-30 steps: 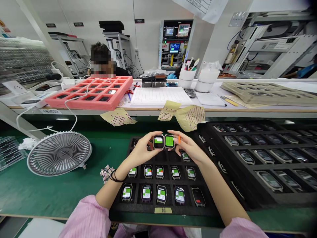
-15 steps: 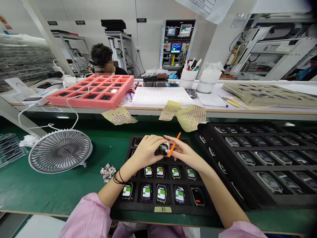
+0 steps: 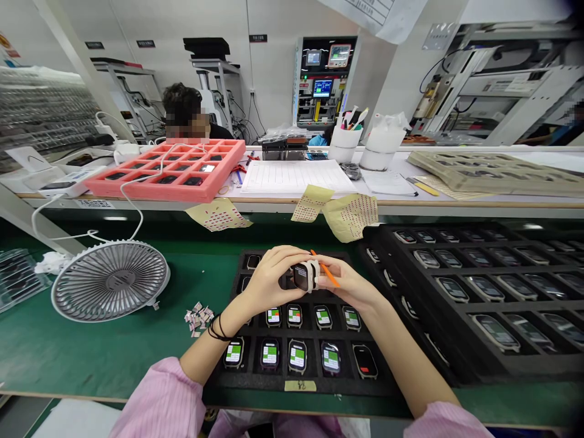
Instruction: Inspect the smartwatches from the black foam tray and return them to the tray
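Observation:
A smartwatch case [image 3: 302,277] with a dark screen is tilted on its side above the black foam tray [image 3: 255,384]. My left hand [image 3: 268,277] is closed around it, thumb below and fingers over the top. A thin orange stick [image 3: 331,277] slants down to the right in my right hand [image 3: 353,286], whose fingers also touch the pale side of the watch. Below the hands, several watches sit in the tray's compartments. Most have lit green-and-white screens, and one watch [image 3: 365,362] at the front right shows red on black.
Stacked foam trays [image 3: 460,316] of watches stand to the right. A grey fan [image 3: 112,277] and small pinkish pieces [image 3: 198,319] lie on the green table at left. On the shelf are a pink foam tray [image 3: 214,182], papers and a pen cup [image 3: 343,145]. Behind it is a person [image 3: 182,103].
The watch has turned so its side faces me more. The orange stick has swung from leaning up-right to slanting down-right. My hands stay in nearly the same place.

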